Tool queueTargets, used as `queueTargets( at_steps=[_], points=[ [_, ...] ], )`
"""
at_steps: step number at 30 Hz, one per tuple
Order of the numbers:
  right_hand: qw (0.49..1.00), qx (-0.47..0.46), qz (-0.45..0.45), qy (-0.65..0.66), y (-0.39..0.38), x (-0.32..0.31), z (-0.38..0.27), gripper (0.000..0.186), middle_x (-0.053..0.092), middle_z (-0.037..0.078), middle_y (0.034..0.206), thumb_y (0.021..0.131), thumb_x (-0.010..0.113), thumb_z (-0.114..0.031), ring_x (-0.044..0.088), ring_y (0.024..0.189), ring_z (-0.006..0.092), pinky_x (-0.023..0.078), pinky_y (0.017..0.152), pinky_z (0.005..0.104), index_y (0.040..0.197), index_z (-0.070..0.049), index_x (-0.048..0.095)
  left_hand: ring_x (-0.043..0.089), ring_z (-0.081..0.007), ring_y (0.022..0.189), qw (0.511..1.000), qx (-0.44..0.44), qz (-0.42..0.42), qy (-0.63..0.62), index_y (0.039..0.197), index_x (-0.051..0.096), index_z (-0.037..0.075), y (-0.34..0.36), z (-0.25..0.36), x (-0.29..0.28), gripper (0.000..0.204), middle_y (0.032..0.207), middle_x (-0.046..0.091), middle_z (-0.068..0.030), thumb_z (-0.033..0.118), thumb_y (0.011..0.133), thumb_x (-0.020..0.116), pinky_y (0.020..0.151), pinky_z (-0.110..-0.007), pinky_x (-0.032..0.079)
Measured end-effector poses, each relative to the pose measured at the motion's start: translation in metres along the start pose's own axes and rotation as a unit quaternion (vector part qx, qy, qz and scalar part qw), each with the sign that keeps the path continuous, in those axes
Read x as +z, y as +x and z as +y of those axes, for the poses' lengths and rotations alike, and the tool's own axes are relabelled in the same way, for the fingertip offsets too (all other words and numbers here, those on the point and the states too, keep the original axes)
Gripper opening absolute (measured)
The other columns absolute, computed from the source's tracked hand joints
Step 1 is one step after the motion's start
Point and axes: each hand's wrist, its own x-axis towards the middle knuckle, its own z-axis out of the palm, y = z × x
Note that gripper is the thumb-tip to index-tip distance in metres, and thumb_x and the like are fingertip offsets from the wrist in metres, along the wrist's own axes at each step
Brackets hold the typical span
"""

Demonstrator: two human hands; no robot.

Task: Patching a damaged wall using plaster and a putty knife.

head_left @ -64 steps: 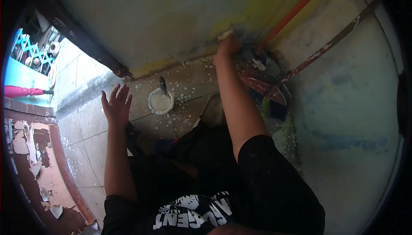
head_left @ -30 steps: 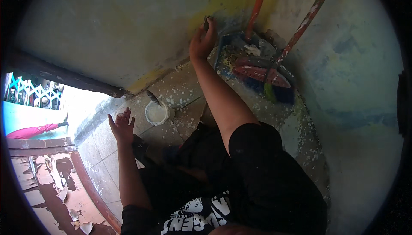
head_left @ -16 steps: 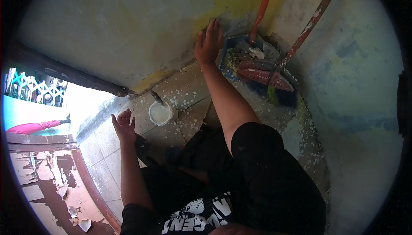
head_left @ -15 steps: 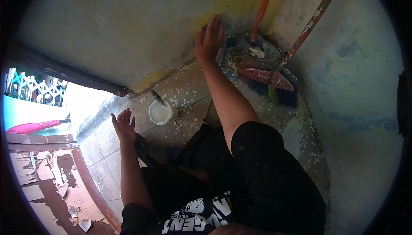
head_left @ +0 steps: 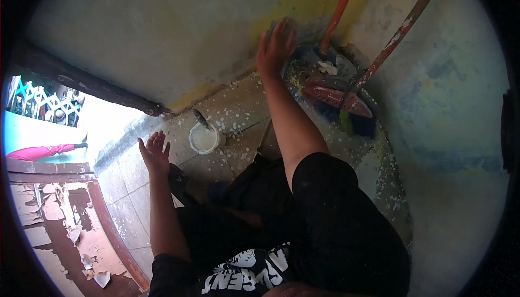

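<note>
My right hand (head_left: pixel 274 50) is raised to the lower part of the painted wall (head_left: pixel 179 42), fingers stretched out and spread. Its palm faces the wall, so anything under it is hidden. My left hand (head_left: pixel 155 156) hangs over the floor tiles with its fingers apart and holds nothing. Between my hands, a white tub (head_left: pixel 205 139) of pale paste stands on the floor. The dark handle of a tool (head_left: pixel 201 118) sticks up from the tub's far rim.
A blue dustpan (head_left: pixel 368 128) with debris sits in the corner, under a red broom head (head_left: pixel 338 95). Two long handles lean there, one orange (head_left: pixel 341 12). White flakes litter the tiles (head_left: pixel 238 118). At left are a doorway, a pink umbrella (head_left: pixel 40 152) and a peeling board (head_left: pixel 59 232).
My right hand has shifted slightly to the right along the wall, its fingers more spread. My left hand has moved slightly up and left. The view has shifted a little.
</note>
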Motion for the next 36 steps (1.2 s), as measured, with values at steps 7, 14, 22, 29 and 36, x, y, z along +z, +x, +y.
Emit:
queueTargets(
  at_steps=[7, 14, 22, 29, 36],
  points=[
    [0.999, -0.034, -0.002, -0.021, 0.008, -0.005, 0.012, 0.062, 0.034, 0.015, 0.157, 0.101, 0.046, -0.036, 0.023, 0.145, 0.0443, 0.016, 0.112, 0.0649, 0.152, -0.005, 0.031, 0.049, -0.0229, 0.126, 0.999, -0.002, -0.040, 0.011, 0.116, 0.058, 0.009, -0.005, 0.001, 0.010, 0.066, 0.127, 0.060, -0.0084, 0.069, 0.094, 0.040, 0.110, -0.046, 0.029],
    [0.999, -0.047, -0.024, 0.012, 0.013, -0.007, 0.010, 0.063, 0.027, 0.015, 0.160, 0.100, 0.050, -0.035, 0.016, 0.148, 0.0434, 0.012, 0.113, 0.0664, 0.152, -0.005, 0.031, 0.049, -0.0221, 0.125, 0.999, -0.002, -0.054, 0.008, 0.119, 0.058, 0.009, -0.008, 0.002, 0.007, 0.066, 0.126, 0.061, -0.0085, 0.068, 0.095, 0.039, 0.109, -0.046, 0.029],
    [0.998, -0.041, 0.000, 0.041, 0.011, -0.008, 0.001, 0.063, 0.026, 0.015, 0.160, 0.101, 0.047, -0.036, 0.016, 0.148, 0.0431, 0.014, 0.113, 0.0655, 0.153, -0.006, 0.029, 0.049, -0.0238, 0.126, 0.998, -0.006, -0.057, 0.008, 0.125, 0.054, 0.008, -0.009, 0.000, 0.009, 0.069, 0.127, 0.061, -0.0103, 0.067, 0.095, 0.038, 0.110, -0.047, 0.029],
    [0.997, -0.071, -0.012, 0.001, 0.005, -0.007, 0.009, 0.063, 0.032, 0.016, 0.157, 0.100, 0.051, -0.034, 0.020, 0.147, 0.0441, 0.018, 0.111, 0.0650, 0.152, -0.005, 0.031, 0.048, -0.0247, 0.128, 0.999, -0.006, -0.052, 0.014, 0.126, 0.053, 0.007, -0.010, -0.001, 0.013, 0.070, 0.128, 0.060, -0.0118, 0.067, 0.095, 0.038, 0.111, -0.048, 0.028],
    [0.996, -0.063, 0.005, 0.067, 0.022, -0.008, -0.003, 0.065, 0.028, 0.015, 0.160, 0.099, 0.051, -0.037, 0.015, 0.148, 0.0436, 0.013, 0.114, 0.0658, 0.152, -0.005, 0.031, 0.047, -0.0245, 0.130, 0.999, -0.008, -0.052, 0.001, 0.127, 0.053, 0.007, -0.011, 0.002, 0.009, 0.070, 0.130, 0.059, -0.0121, 0.068, 0.095, 0.038, 0.111, -0.048, 0.028]
  ],
)
